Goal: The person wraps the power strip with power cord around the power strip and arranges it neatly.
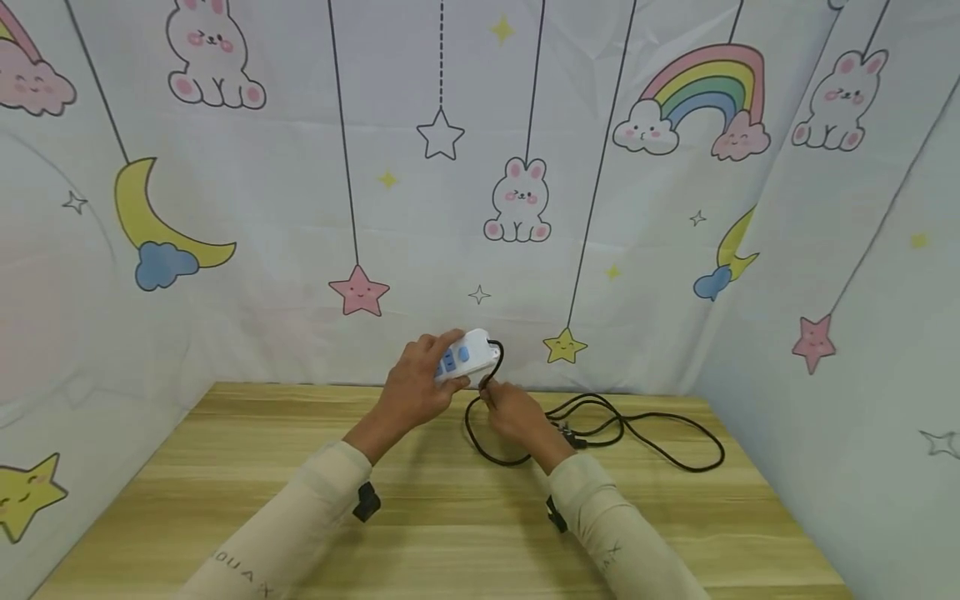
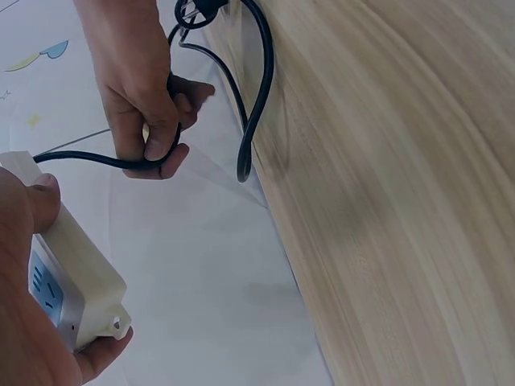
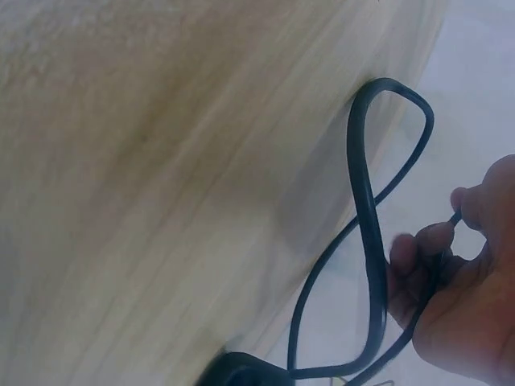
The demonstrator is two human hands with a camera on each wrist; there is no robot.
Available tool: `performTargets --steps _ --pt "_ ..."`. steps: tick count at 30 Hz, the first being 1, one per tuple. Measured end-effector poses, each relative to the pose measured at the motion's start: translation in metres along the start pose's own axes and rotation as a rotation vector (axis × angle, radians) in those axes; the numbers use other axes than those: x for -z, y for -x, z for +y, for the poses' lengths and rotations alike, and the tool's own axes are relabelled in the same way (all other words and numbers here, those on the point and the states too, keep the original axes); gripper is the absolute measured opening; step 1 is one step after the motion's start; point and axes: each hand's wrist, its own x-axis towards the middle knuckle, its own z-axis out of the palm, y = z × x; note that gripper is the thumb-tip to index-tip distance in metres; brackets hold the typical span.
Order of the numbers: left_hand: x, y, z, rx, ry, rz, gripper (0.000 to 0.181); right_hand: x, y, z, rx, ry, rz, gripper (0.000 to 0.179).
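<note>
My left hand grips a white power strip with blue sockets, raised above the back of the table. In the left wrist view the thumb lies along one side of the power strip and fingertips show at its far edge. A black cord leaves the strip's right end. Close beside it, my right hand pinches that cord between thumb and fingers. The right wrist view shows the cord passing through the right hand and looping below it.
The remaining cord lies in loose loops on the right of the wooden table. A black plug rests among them, near the right wrist. A printed curtain stands right behind the table's back edge.
</note>
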Motion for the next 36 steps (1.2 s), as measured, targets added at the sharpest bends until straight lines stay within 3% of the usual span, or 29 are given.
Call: performTargets --steps 10,21,30,36 --pt "-0.003 0.000 -0.003 0.022 -0.093 0.041 0.078 0.008 0.008 -0.008 0.041 0.277 0.025 0.025" --pt "-0.002 -0.005 -0.011 0.084 -0.149 0.000 0.079 0.016 0.020 -0.015 0.251 0.574 0.021 0.016" --pt "-0.002 -0.008 -0.011 0.104 -0.155 -0.075 0.075 0.021 0.030 -0.012 0.489 0.623 0.183 0.007" --pt "-0.005 -0.009 -0.011 0.072 -0.198 -0.131 0.076 0.026 0.032 -0.009 0.620 0.631 0.283 0.012"
